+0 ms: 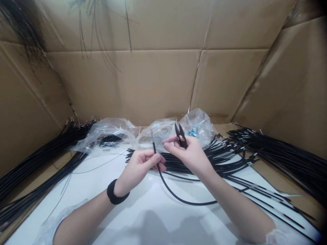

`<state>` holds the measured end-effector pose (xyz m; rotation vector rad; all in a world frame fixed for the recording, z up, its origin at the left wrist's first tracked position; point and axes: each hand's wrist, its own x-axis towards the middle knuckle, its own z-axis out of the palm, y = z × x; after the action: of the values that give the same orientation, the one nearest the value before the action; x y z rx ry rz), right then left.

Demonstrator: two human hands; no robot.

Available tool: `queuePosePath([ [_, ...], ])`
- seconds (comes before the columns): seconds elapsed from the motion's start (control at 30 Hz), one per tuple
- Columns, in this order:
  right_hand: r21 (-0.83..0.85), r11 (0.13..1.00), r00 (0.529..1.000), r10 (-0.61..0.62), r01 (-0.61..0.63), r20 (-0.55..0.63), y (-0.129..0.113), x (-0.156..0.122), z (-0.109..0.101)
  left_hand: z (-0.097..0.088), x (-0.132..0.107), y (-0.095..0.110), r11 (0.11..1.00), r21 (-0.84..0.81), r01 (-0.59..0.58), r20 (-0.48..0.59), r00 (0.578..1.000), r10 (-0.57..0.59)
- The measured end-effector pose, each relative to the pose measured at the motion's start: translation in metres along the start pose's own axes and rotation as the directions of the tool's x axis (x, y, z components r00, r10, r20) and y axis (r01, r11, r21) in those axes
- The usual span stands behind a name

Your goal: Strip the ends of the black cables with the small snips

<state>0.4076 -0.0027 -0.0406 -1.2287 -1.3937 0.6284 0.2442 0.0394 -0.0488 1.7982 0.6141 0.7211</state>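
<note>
My left hand [143,165] pinches a black cable [176,196] between thumb and fingers. The cable's stripped end points up above the thumb, showing a pale, thin tip. From there the cable curves down and right, passing under my right forearm. In my right hand [192,153] is a pair of black thread snips [181,134], blades upward and slightly apart, tucked against the palm. Its thumb and index finger reach toward the cable's end, a short gap away. Whether they hold anything small, I cannot make out.
Behind my hands lies a bundle of black cables [176,163] on the white tabletop [122,211]. Clear plastic bags [112,127] with small parts stand along the back. More cable bundles lie left [46,160] and right [278,153]. Cardboard walls [153,85] enclose the table.
</note>
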Motion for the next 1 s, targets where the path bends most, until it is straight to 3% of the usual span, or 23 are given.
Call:
queuePosePath([
  [0.17, 0.070, 0.998, 0.999, -0.009, 0.006, 0.037, 0.002, 0.016, 0.012, 0.001, 0.000, 0.000, 0.998, 0.049, 0.040, 0.061, 0.997, -0.043],
  [0.37, 0.045, 0.999, 0.986, -0.024, 0.016, 0.166, 0.006, 0.020, -0.002, -0.005, -0.001, -0.002, 0.997, 0.053, 0.062, 0.233, 0.970, -0.073],
  [0.63, -0.004, 1.000, 0.979, -0.029, 0.030, 0.203, 0.004, 0.020, -0.008, -0.008, 0.000, -0.003, 0.992, 0.028, 0.121, 0.312, 0.942, -0.124],
  [0.87, 0.003, 1.000, 0.968, -0.021, 0.021, 0.249, 0.001, 0.018, -0.007, -0.012, 0.000, 0.002, 0.980, 0.139, 0.142, 0.403, 0.896, -0.187],
  [0.93, 0.028, 0.999, 0.964, -0.024, 0.017, 0.263, 0.000, 0.018, -0.005, -0.014, 0.000, 0.004, 0.970, 0.209, 0.122, 0.384, 0.902, -0.196],
  [1.0, 0.048, 0.999, 0.960, -0.026, 0.013, 0.277, 0.000, 0.017, -0.002, -0.016, -0.001, 0.007, 0.950, 0.310, 0.044, 0.217, 0.969, -0.116],
])
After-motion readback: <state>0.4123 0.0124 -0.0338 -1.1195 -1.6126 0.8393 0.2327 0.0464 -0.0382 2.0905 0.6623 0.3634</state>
